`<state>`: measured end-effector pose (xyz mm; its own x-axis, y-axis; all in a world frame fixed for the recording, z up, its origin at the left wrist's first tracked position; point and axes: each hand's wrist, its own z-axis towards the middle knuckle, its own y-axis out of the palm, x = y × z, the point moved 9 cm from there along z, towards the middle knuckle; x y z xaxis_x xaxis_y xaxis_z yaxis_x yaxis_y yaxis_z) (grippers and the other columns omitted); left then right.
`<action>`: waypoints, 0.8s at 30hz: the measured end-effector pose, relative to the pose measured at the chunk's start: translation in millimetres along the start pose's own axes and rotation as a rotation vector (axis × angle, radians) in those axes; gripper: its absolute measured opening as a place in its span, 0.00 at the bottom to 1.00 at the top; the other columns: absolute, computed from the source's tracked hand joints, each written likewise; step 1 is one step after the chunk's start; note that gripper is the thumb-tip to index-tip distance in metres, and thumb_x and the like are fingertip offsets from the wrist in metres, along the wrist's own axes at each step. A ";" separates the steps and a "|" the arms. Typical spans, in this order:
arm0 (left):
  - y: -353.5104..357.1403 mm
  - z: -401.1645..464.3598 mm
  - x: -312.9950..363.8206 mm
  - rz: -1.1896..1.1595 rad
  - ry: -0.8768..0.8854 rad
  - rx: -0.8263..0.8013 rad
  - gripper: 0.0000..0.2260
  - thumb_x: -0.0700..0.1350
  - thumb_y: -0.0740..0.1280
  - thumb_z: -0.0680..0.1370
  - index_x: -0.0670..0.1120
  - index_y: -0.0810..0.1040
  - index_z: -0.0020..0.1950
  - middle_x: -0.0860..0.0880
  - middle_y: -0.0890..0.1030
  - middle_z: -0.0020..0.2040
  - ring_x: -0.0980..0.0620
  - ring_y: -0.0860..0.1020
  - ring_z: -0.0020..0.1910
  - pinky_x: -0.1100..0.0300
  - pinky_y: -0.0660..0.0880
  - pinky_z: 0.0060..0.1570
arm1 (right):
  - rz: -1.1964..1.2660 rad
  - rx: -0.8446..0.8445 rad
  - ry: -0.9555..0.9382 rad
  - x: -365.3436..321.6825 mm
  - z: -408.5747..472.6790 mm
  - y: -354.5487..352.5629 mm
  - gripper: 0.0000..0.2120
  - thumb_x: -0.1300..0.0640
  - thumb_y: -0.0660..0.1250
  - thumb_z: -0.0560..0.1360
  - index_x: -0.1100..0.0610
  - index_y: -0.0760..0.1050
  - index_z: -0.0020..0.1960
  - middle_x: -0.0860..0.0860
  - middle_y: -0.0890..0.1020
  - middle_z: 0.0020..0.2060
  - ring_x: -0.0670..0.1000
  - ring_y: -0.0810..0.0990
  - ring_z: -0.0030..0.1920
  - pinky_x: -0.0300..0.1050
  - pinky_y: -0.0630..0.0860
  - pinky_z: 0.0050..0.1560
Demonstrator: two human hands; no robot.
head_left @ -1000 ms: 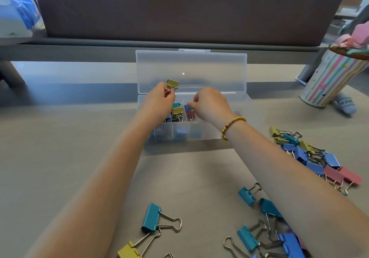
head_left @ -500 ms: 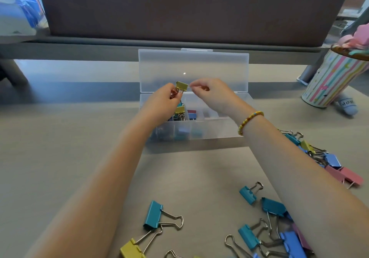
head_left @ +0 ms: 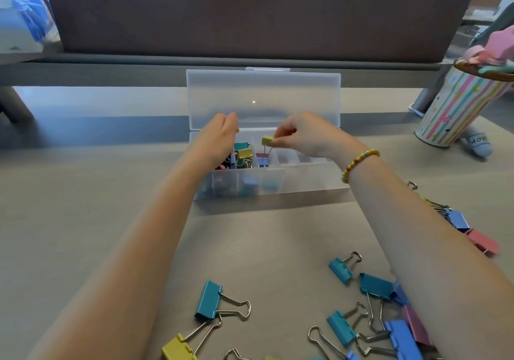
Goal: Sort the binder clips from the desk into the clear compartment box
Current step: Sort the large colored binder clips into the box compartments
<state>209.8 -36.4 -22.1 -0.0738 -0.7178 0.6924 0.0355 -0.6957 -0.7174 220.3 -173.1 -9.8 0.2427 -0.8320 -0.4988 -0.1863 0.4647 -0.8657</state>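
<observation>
A clear compartment box [head_left: 303, 180] stands open in the middle of the desk, its lid [head_left: 264, 98] upright behind it. Its left compartments hold several coloured binder clips [head_left: 244, 155]. My right hand [head_left: 303, 135] pinches a small yellow binder clip [head_left: 267, 140] over the box's middle compartments. Over the box's left end hovers my left hand [head_left: 218, 139], fingers relaxed and holding nothing. Loose clips lie on the desk: a large teal one [head_left: 210, 300], a yellow one [head_left: 178, 348], and a pile at the front right [head_left: 383, 329].
More clips [head_left: 470, 231] lie along the right edge behind my right forearm. A striped pot [head_left: 456, 109] stands at the far right beside a small blue and white object [head_left: 478, 142]. A dark partition panel [head_left: 250, 11] runs along the back of the desk.
The small yellow clip passed from my left hand to my right hand. My right hand now holds it lower and farther right over the box; my left hand has let go.
</observation>
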 end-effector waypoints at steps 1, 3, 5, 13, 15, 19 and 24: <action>0.4 0.1 -0.8 -0.003 -0.017 -0.004 0.13 0.36 0.49 0.82 0.36 0.69 0.61 0.38 0.72 0.56 0.47 0.68 0.46 0.59 0.65 0.42 | -0.047 -0.030 0.004 -0.9 -0.4 5.9 0.12 0.50 0.67 0.75 0.57 0.79 0.51 0.50 0.76 0.38 0.48 0.71 0.39 0.36 0.67 0.33; -1.3 -1.4 -6.2 -0.085 -0.084 0.015 0.15 0.31 0.49 0.80 0.34 0.68 0.63 0.36 0.70 0.60 0.42 0.70 0.51 0.57 0.66 0.47 | -0.110 -0.050 0.004 -3.2 0.0 14.3 0.12 0.52 0.67 0.76 0.58 0.79 0.53 0.51 0.76 0.42 0.50 0.72 0.42 0.35 0.66 0.33; 0.5 -0.3 -9.1 -0.098 -0.087 0.018 0.12 0.36 0.51 0.81 0.38 0.69 0.61 0.39 0.72 0.54 0.46 0.73 0.48 0.56 0.68 0.45 | -0.151 -0.032 -0.007 -4.9 2.6 16.6 0.13 0.52 0.67 0.76 0.59 0.79 0.55 0.51 0.76 0.43 0.50 0.72 0.44 0.36 0.65 0.33; 3.6 -0.5 -7.3 -0.124 -0.074 -0.002 0.10 0.48 0.50 0.82 0.44 0.66 0.52 0.50 0.67 0.36 0.56 0.65 0.34 0.63 0.63 0.34 | -0.252 0.105 -0.070 -3.5 11.3 8.3 0.12 0.51 0.68 0.75 0.57 0.79 0.53 0.51 0.75 0.44 0.52 0.73 0.46 0.43 0.68 0.43; 4.3 0.8 -7.9 -0.118 -0.068 -0.002 0.10 0.49 0.50 0.82 0.44 0.67 0.52 0.50 0.68 0.37 0.56 0.65 0.34 0.63 0.63 0.34 | -0.305 0.130 -0.141 -8.2 9.8 7.9 0.11 0.52 0.68 0.75 0.57 0.80 0.52 0.49 0.74 0.43 0.52 0.72 0.47 0.43 0.67 0.43; 4.0 1.5 -9.5 -0.115 -0.062 0.013 0.10 0.50 0.52 0.82 0.45 0.66 0.52 0.51 0.68 0.37 0.56 0.66 0.35 0.63 0.64 0.35 | -0.550 0.117 -0.282 -19.1 5.3 15.5 0.10 0.52 0.67 0.76 0.55 0.80 0.54 0.49 0.76 0.46 0.51 0.69 0.50 0.43 0.67 0.45; 5.3 0.7 -7.2 -0.091 -0.045 -0.006 0.09 0.51 0.54 0.81 0.46 0.66 0.53 0.53 0.70 0.39 0.52 0.70 0.42 0.60 0.68 0.38 | -0.696 -0.057 -0.257 -21.8 5.0 27.1 0.16 0.50 0.63 0.78 0.50 0.75 0.64 0.51 0.74 0.52 0.54 0.69 0.58 0.43 0.64 0.46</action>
<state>211.2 -34.9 -30.9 -0.0311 -0.6521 0.7575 0.0246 -0.7581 -0.6517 214.7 -140.8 -22.6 0.5364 -0.8279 0.1638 0.0446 -0.1660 -0.9851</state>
